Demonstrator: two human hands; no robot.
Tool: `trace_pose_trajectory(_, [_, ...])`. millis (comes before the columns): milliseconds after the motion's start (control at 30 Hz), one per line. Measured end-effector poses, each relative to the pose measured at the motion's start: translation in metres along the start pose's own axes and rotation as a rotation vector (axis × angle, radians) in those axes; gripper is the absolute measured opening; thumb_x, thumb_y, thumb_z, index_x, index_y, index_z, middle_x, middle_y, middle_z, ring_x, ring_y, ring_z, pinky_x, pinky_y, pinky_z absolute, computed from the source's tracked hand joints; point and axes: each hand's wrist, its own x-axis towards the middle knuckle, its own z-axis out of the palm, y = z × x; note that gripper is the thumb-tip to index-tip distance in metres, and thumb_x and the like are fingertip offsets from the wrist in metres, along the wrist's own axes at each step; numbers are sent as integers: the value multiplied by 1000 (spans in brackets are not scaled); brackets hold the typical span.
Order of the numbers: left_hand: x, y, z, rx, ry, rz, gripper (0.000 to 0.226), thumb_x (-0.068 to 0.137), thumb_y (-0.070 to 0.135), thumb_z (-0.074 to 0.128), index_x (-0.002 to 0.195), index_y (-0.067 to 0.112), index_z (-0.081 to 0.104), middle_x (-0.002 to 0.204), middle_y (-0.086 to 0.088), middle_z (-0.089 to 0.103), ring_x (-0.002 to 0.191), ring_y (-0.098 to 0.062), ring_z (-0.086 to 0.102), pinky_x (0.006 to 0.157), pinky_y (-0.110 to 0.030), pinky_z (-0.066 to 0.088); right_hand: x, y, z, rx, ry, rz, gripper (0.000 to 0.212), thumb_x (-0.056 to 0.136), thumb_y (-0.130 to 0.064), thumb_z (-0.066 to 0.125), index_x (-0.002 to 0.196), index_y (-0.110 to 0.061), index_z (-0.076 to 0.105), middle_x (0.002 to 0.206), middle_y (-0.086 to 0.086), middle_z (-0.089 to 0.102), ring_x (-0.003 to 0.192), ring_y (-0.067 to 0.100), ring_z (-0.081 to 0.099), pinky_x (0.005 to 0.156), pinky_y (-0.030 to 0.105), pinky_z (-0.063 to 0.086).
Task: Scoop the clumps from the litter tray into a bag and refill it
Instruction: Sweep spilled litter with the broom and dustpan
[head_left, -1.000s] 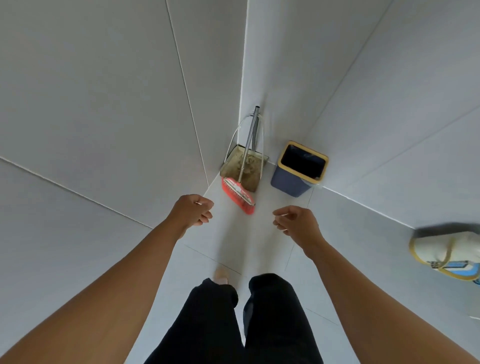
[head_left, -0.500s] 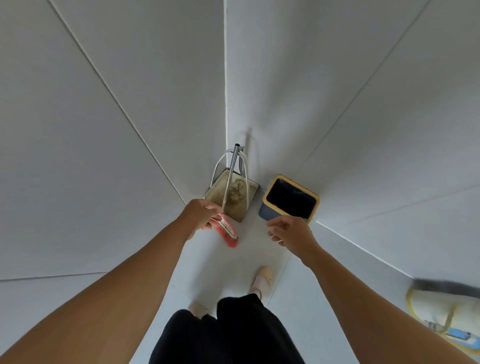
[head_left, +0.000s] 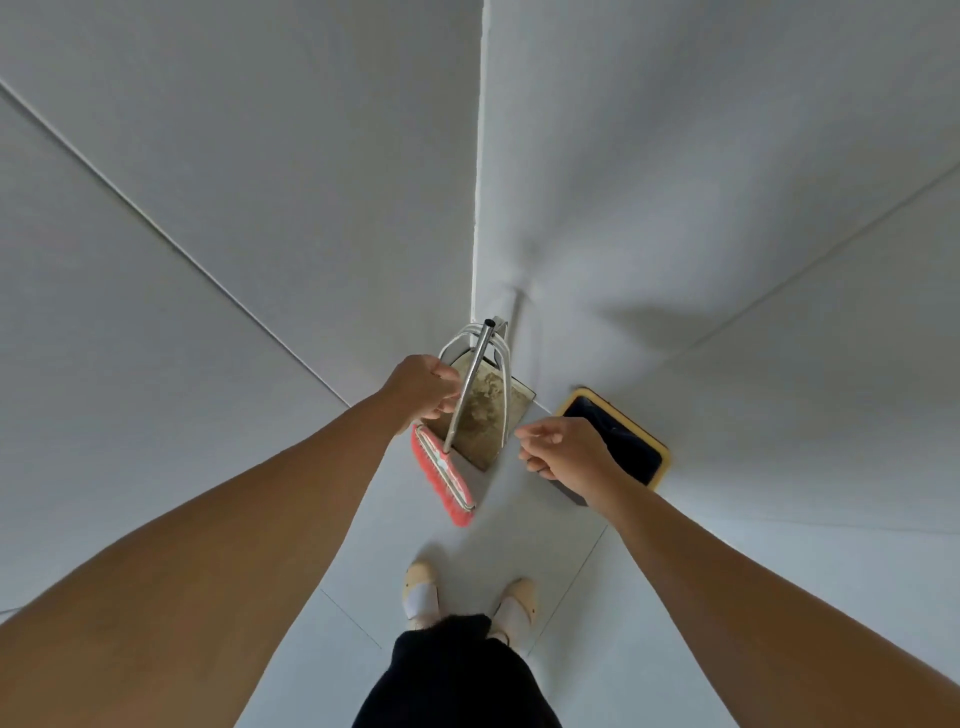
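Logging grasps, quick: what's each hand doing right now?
Left hand: fingers curled at the broom handle; firm grasp cannot be told.
Right hand: loosely curled, holding nothing.

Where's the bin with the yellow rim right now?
In the head view, the bin stands on the floor right of centre, beside the dustpan, partly hidden behind the right hand.

Soft, even daylight fills the white corner, with no glare. The broom (head_left: 457, 436) casts a faint shadow up the wall seam behind its handle, and a broader grey shadow lies on the wall right of it. Wide-angle distortion bends the tile lines and stretches both forearms toward the edges. Focus is sharp around the broom.
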Motion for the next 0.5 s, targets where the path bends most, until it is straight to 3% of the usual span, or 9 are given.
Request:
trace_pose_trajectory(133, [47,-4,5,34,6,48,25,90,7,60,114,0,61,102,-15,67,76,-22,64,68,-26,53,42,-8,19,86,-22,89,22,93,-4,58,112,-11,66,83,9,67,60,11,60,52,14,44])
trace_pose_trajectory(200, [72,-8,8,102,28,103,28,90,9,59,117,2,61,113,-13,66,90,-25,66,78,-29,52,66,-10,28,130,-25,125,28,93,-2,56,120,-7,62,80,9,63,57,11,55,45,12,40])
trace_pose_trajectory(267, [95,-13,11,209,60,157,34,91,13,57,125,6,57,124,-10,63,109,-24,61,93,-30,46,90,-11,37,146,-14,148,37,93,-2,58,130,-5,57,77,8,61,55,12,54,44,14,39])
trace_pose_trajectory(400, [139,-19,16,430,89,294,49,94,14,52,142,15,41,141,-8,48,128,-22,46,106,-31,36,134,-11,55,172,8,174,52,92,2,57,142,-8,45,78,10,61,58,15,53,48,15,41])
trace_pose_trajectory(500, [169,-23,21,553,62,380,68,88,-4,49,148,24,31,148,-6,38,137,-21,34,112,-34,33,161,-11,66,210,-7,186,63,93,4,52,150,-15,32,93,32,61,65,17,49,56,22,37])
